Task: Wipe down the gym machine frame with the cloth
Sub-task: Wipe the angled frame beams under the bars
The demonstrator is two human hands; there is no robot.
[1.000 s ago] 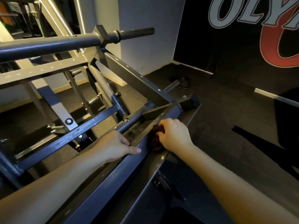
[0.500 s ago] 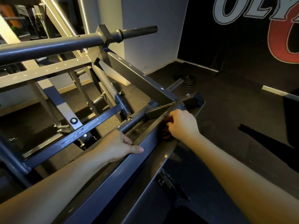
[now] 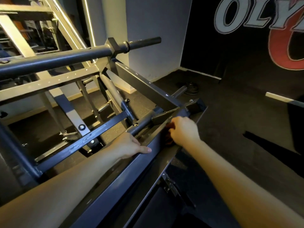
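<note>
Grey "OLY" lettering (image 3: pixel 258 14); right hand (image 3: pixel 184 130) grips cloth (image 3: pixel 168 137).

Right hand (image 3: pixel 184 131) (with cloth (image 3: pixel 168 139)) farther along frame (image 3: pixel 130 171)

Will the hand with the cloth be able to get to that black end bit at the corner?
Probably yes. The right hand, gripping the cloth, sits near the black end piece, and the beam between them looks bare, so nothing seems to block it.

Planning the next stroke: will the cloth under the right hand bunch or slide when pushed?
Probably floppy: the cloth looks crumpled under the right hand. It may slide easily, as the beam looks smooth and glossy.
</note>
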